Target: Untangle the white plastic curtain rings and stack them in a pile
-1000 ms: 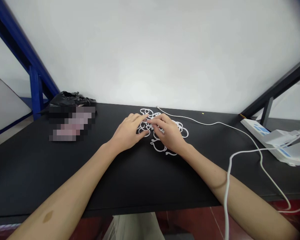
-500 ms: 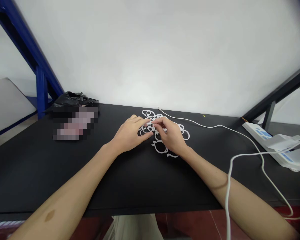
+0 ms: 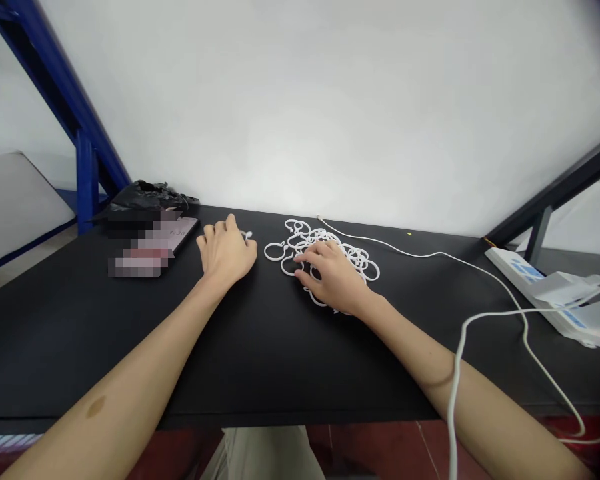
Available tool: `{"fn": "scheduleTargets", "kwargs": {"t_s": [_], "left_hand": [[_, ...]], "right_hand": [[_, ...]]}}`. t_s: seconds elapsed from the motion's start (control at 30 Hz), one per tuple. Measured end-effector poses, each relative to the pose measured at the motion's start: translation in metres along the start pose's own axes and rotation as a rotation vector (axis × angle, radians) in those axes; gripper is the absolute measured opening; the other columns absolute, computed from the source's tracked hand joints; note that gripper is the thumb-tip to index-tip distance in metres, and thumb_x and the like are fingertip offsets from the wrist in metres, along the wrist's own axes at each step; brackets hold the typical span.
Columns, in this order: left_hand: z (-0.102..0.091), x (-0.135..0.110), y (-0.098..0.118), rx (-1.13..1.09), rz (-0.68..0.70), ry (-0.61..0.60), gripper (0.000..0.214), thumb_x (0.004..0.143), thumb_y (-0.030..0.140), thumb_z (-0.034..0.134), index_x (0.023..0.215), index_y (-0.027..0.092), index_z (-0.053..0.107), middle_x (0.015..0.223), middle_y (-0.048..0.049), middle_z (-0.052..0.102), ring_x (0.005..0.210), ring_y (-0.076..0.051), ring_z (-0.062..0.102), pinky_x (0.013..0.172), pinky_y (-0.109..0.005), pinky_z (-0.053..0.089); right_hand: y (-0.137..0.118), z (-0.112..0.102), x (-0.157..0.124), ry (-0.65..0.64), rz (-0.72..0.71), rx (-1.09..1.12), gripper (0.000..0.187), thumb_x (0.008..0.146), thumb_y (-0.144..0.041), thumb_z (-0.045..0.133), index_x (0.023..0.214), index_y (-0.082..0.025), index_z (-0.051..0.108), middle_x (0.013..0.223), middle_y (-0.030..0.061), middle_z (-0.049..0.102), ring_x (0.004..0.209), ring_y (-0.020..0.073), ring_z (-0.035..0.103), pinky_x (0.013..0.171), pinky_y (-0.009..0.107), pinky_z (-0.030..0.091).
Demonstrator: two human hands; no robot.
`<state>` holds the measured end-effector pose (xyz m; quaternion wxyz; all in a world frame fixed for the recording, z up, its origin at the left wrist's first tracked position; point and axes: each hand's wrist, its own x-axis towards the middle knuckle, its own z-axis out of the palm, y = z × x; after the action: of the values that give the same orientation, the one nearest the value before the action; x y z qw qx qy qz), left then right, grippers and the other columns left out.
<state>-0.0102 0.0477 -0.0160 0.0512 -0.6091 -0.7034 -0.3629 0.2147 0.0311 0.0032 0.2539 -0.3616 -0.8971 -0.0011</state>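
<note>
A heap of white plastic rings (image 3: 353, 255) lies on the black table (image 3: 260, 347), near the back wall. My right hand (image 3: 330, 279) rests on the heap with its fingers bent down onto the rings. My left hand (image 3: 227, 252) is to the left of the heap, fingers curled round one white ring whose end (image 3: 249, 235) pokes out past the fingers. One loose ring (image 3: 275, 251) lies between the two hands.
A black bag (image 3: 143, 195) and a blurred flat object (image 3: 147, 243) sit at the back left. A white cable (image 3: 460, 320) runs from the heap across the table and over my right forearm. A white and blue device (image 3: 555, 287) stands at the right. Blue metal frame (image 3: 80, 167) at left.
My left hand has left the heap and moved left with one ring in it. My right hand has settled lower on the rings.
</note>
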Motion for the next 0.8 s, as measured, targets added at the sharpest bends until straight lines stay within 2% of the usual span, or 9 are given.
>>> {"fn": "scheduleTargets", "kwargs": {"t_s": [0.07,0.13,0.2,0.3,0.37,0.53,0.63,0.8], "left_hand": [[-0.002,-0.001,0.002,0.003,0.056,0.001,0.045,0.081,0.024,0.053,0.124,0.011,0.053,0.121,-0.0267,0.060,0.116,-0.046,0.047,0.089,-0.066,0.038],[-0.006,-0.004,0.011,-0.032,0.187,-0.034,0.035,0.084,0.022,0.050,0.118,0.016,0.057,0.121,-0.0190,0.063,0.115,-0.041,0.048,0.091,-0.059,0.039],[-0.011,-0.008,0.023,-0.109,0.355,-0.132,0.024,0.088,0.021,0.047,0.105,0.020,0.062,0.108,-0.0106,0.068,0.105,-0.033,0.052,0.088,-0.051,0.042],[-0.018,-0.015,0.036,-0.202,0.540,-0.320,0.016,0.089,0.023,0.048,0.088,0.021,0.064,0.087,-0.0045,0.069,0.089,-0.024,0.053,0.080,-0.041,0.045],[-0.020,-0.018,0.039,-0.230,0.588,-0.401,0.013,0.089,0.026,0.052,0.083,0.021,0.064,0.080,-0.0028,0.067,0.083,-0.022,0.052,0.077,-0.038,0.044],[-0.016,-0.019,0.035,-0.213,0.657,-0.505,0.020,0.087,0.041,0.063,0.078,0.023,0.066,0.081,-0.0014,0.065,0.084,-0.022,0.050,0.078,-0.037,0.042],[-0.014,-0.017,0.033,-0.217,0.710,-0.519,0.015,0.090,0.034,0.061,0.080,0.024,0.067,0.081,-0.0013,0.065,0.083,-0.021,0.049,0.077,-0.036,0.042],[-0.023,-0.018,0.040,-0.342,0.700,-0.387,0.019,0.097,0.021,0.045,0.086,0.022,0.061,0.091,-0.0029,0.062,0.085,-0.020,0.048,0.079,-0.036,0.043]], "right_hand": [[-0.002,0.001,0.000,-0.029,-0.012,-0.050,0.013,0.090,-0.026,0.058,0.094,-0.020,0.069,0.098,0.0098,0.063,0.093,0.0248,0.050,0.089,0.044,0.045],[-0.003,0.002,0.000,-0.038,-0.016,-0.072,0.015,0.092,-0.024,0.056,0.088,-0.020,0.070,0.097,0.0093,0.063,0.089,0.0237,0.049,0.087,0.043,0.044],[-0.003,0.002,0.000,-0.046,-0.018,-0.064,0.013,0.091,-0.023,0.057,0.086,-0.020,0.069,0.096,0.0083,0.063,0.087,0.0228,0.048,0.085,0.042,0.043],[-0.004,0.003,0.000,-0.053,0.000,-0.032,0.009,0.090,-0.023,0.059,0.087,-0.020,0.068,0.096,0.0077,0.063,0.086,0.0224,0.048,0.084,0.041,0.043],[-0.004,0.004,0.000,-0.031,0.030,-0.019,0.010,0.090,-0.020,0.057,0.086,-0.019,0.066,0.094,0.0079,0.064,0.086,0.0226,0.049,0.083,0.041,0.043],[0.000,0.003,0.003,0.122,0.148,-0.019,0.013,0.088,-0.013,0.051,0.088,-0.020,0.062,0.091,0.0080,0.064,0.087,0.0248,0.050,0.084,0.042,0.044],[0.004,0.003,0.003,0.153,0.156,-0.014,0.024,0.087,-0.009,0.046,0.099,-0.020,0.063,0.097,0.0095,0.064,0.093,0.0270,0.050,0.087,0.045,0.045],[0.005,0.001,0.002,0.160,0.141,0.043,0.045,0.087,-0.007,0.038,0.127,-0.020,0.056,0.118,0.0121,0.060,0.109,0.0285,0.049,0.097,0.050,0.044]]}}
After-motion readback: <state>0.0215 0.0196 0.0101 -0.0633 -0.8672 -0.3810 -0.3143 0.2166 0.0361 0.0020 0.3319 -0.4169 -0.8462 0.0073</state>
